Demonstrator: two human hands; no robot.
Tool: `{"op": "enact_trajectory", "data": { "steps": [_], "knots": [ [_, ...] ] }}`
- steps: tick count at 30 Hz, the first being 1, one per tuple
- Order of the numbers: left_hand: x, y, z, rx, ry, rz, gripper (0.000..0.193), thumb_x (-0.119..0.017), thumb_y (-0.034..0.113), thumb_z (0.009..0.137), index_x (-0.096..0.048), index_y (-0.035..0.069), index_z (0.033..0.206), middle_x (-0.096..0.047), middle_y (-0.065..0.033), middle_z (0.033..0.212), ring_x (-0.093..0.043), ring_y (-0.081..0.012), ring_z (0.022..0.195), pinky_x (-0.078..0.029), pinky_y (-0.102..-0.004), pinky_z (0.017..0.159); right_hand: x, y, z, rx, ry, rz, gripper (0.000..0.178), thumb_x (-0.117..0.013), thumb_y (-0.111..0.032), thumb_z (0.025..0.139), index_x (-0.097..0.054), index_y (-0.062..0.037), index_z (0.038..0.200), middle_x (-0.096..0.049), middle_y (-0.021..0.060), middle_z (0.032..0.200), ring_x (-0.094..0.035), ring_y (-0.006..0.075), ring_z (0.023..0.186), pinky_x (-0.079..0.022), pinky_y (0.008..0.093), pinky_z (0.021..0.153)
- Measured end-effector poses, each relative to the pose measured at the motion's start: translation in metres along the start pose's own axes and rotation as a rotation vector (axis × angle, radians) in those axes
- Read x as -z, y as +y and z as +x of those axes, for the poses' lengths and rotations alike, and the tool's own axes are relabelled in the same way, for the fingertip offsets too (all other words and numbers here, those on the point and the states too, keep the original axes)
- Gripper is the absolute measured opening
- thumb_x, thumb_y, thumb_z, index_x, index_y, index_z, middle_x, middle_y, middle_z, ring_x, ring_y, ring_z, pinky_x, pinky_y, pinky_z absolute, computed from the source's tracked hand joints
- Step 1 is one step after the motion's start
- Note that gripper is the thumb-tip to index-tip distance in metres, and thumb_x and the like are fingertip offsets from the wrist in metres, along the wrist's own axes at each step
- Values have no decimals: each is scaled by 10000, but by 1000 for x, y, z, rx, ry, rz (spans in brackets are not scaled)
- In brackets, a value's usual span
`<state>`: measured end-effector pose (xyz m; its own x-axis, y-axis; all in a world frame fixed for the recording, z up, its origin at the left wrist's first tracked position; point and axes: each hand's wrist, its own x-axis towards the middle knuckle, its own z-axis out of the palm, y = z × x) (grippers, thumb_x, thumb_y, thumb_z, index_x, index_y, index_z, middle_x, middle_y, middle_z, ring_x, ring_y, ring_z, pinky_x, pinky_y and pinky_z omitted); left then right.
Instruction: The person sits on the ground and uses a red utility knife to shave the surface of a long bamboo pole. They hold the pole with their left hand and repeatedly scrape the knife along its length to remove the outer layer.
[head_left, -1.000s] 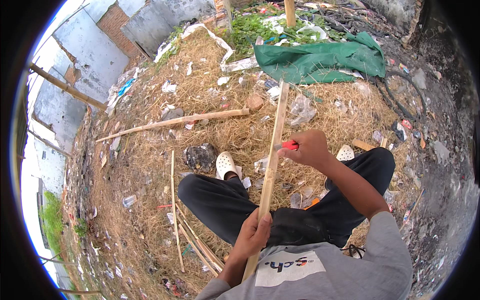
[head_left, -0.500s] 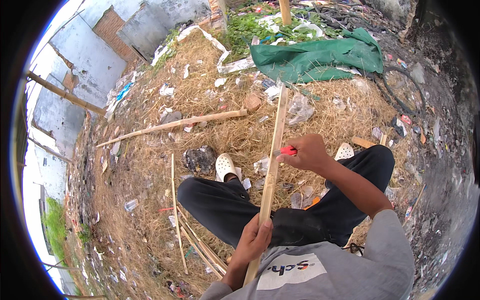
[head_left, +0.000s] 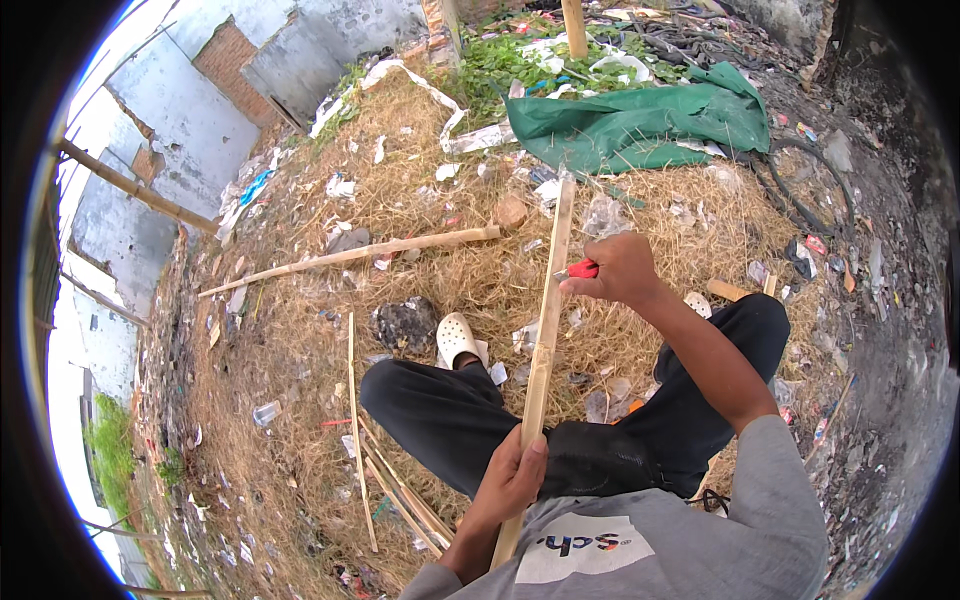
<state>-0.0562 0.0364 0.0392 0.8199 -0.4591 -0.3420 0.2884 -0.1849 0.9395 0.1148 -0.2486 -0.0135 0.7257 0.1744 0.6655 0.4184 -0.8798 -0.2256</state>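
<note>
Gripping a bamboo strip: left hand low, right hand with red-handled knife, straw around.

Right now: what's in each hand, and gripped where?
Left hand grips the long bamboo strip near its lower end. Right hand holds a red-handled knife by the handle, against the strip.

Straw-covered ground carries a long pole, green tarp (crumpled), thin slats, scattered litter.
</note>
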Motion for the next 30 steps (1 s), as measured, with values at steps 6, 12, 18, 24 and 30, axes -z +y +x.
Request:
{"op": "enact_trajectory", "data": {
  "steps": [6, 12, 18, 24, 30],
  "knots": [
    [-2, 5, -3, 41, -12, -5, 267, -431, 310, 1033, -452, 76, 906, -437, 50, 583, -395, -27, 442, -350, -194, 402, -8, 31, 5, -106, 33, -82, 666, -638, -761, 684, -566, -124, 501, -453, 64, 407, -498, 258, 377, -394, 372, 399],
    [-6, -1, -6, 70, -55, -66, 256, -431, 308, 1035, -460, 74, 934, -441, 51, 588, -395, -26, 443, -337, -193, 404, -4, 65, 15, -380, -11, -145, 674, -604, -750, 730, -612, -99, 557, -514, 82, 456, -546, 270, 422, -417, 378, 412],
    [-8, -5, -15, 129, -215, -170, 246, -438, 299, 1035, -458, 67, 953, -403, 54, 596, -382, -22, 459, -321, -193, 416, 8, 124, 13, -851, -104, -112, 801, -406, -825, 796, -617, -81, 586, -540, 120, 511, -595, 313, 532, -458, 438, 523],
    [10, -14, -9, 90, -4, -130, 257, -409, 280, 1044, -470, 65, 918, -435, 41, 561, -372, -32, 428, -312, -196, 407, 12, 89, 22, -868, -179, 59, 839, -325, -822, 834, -570, -62, 578, -486, 90, 499, -537, 286, 520, -421, 439, 544],
    [14, 4, 30, -34, -42, -77, 299, -408, 318, 1042, -454, 69, 883, -440, 32, 537, -375, -36, 415, -322, -192, 411, 12, -3, 10, -584, -244, 742, 646, -579, -634, 866, -502, -69, 564, -400, -25, 509, -387, 108, 477, -303, 325, 460]
  ]
}}
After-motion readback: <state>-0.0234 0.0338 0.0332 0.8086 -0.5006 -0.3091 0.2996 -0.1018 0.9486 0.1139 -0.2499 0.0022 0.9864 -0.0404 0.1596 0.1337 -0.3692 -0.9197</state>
